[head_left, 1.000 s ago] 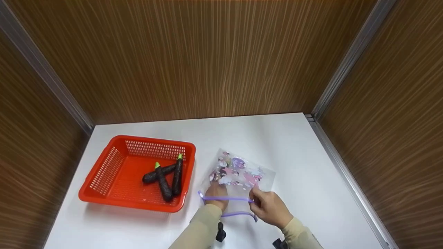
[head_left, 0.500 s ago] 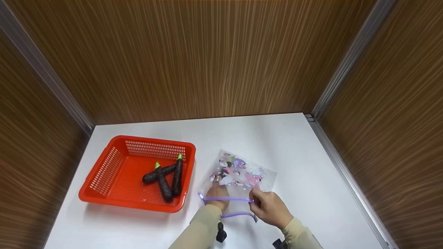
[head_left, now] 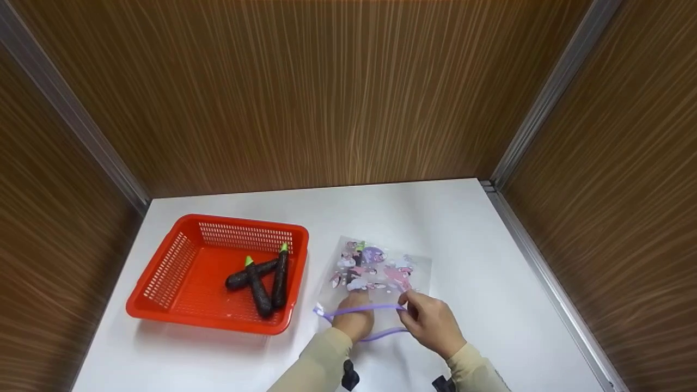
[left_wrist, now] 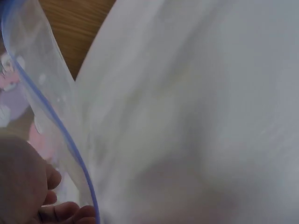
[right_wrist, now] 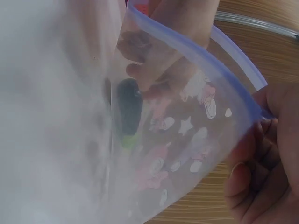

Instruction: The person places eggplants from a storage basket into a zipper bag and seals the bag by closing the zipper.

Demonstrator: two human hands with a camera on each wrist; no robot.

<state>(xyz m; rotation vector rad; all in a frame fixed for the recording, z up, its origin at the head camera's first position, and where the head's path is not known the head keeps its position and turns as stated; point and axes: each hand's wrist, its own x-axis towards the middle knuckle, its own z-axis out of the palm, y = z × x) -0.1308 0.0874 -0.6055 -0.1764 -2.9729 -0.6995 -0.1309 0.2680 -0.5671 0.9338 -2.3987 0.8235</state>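
A clear zip bag (head_left: 411, 267) with cartoon prints and a purple zip lies on the table. My left hand (head_left: 355, 318) reaches through its mouth. In the right wrist view a dark zucchini (right_wrist: 129, 107) with a light green end is inside the bag, just beyond the left fingertips, which hang loosely curled. The left wrist view shows the left hand (left_wrist: 21, 182) beside the purple zip, nothing visible in its fingers. My right hand (head_left: 434, 322) pinches the right side of the bag's mouth between thumb and finger, keeping the mouth apart.
A red plastic basket (head_left: 209, 323) stands to the left of the bag. Three dark zucchinis (head_left: 258, 291) lie crossed in its right half. Brown wood-grain panels (head_left: 348, 98) wall in the white table (head_left: 463, 234) at the back and sides.
My left hand has drawn back slightly toward the bag's mouth and shifted right, away from the zucchini inside. The right hand keeps its pinch with little movement; the bag shifts a bit.
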